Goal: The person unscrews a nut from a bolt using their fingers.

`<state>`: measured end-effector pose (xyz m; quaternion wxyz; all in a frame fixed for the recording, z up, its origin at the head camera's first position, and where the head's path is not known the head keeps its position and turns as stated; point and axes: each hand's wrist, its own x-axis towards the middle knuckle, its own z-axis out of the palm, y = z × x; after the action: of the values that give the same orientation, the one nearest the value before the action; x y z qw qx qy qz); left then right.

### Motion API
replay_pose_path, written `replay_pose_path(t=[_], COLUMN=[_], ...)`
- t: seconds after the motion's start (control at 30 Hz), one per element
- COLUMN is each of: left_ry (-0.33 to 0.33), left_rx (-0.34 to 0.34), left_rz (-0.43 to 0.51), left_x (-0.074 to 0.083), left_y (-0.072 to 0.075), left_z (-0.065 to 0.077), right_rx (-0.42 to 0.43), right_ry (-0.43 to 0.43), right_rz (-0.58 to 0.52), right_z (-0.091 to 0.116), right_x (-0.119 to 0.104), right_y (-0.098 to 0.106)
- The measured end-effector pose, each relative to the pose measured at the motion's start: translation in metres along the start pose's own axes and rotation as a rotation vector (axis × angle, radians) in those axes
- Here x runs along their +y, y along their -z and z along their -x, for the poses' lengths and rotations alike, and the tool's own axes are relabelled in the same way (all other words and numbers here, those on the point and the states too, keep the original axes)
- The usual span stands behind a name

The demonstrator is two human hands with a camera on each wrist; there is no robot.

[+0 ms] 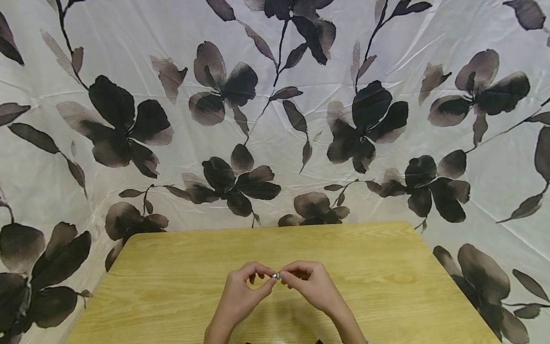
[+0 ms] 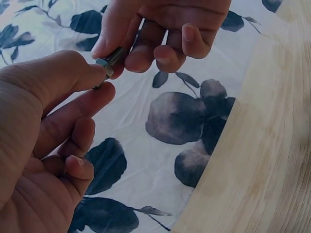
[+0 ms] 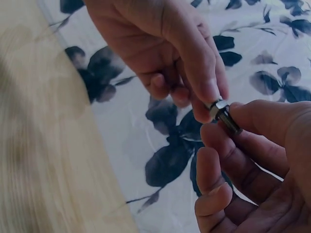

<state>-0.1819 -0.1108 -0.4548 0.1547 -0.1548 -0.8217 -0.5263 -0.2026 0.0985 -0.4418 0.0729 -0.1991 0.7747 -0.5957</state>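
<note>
A small silver bolt (image 1: 276, 275) is held between both hands over the table, its threaded shank and a hexagonal piece showing in the wrist views. My left hand (image 1: 244, 290) pinches it at the hexagonal end with thumb and index finger. From the other side, the thumb and fingers of my right hand (image 1: 314, 286) pinch the threaded shank (image 3: 230, 121). In the left wrist view, the hexagonal piece (image 2: 105, 66) lies right at the left thumb tip. The other fingers of both hands are loosely bent. Fingertips partly hide both ends of the bolt.
A light wooden table (image 1: 172, 267) with rounded far corners lies under the hands. Behind and beside it hangs a white cloth (image 1: 301, 157) printed with dark flowers. Small dark objects (image 1: 319, 341) show at the bottom edge of the head view.
</note>
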Motion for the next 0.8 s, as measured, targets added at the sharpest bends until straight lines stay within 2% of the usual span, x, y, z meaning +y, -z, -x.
replay_pose_path(t=[0.3,0.6,0.8], left_ry=[-0.008,-0.065,-0.065], left_rx=[-0.012,0.011,0.020], left_rz=[-0.029,-0.071,-0.087], left_x=[-0.0003,0.0010,0.0012], left_y=[0.0003,0.0007,0.0008], left_z=[-0.0007,-0.0019,-0.0012], right_rx=[-0.063,-0.049,-0.046], right_ry=[-0.013,0.031,0.026], right_rz=[-0.056,-0.061,-0.087], right_z=[0.0000,0.0006,0.0011], right_x=[-0.0016,-0.0028,-0.0035], right_y=[-0.0013,-0.0013,-0.0026])
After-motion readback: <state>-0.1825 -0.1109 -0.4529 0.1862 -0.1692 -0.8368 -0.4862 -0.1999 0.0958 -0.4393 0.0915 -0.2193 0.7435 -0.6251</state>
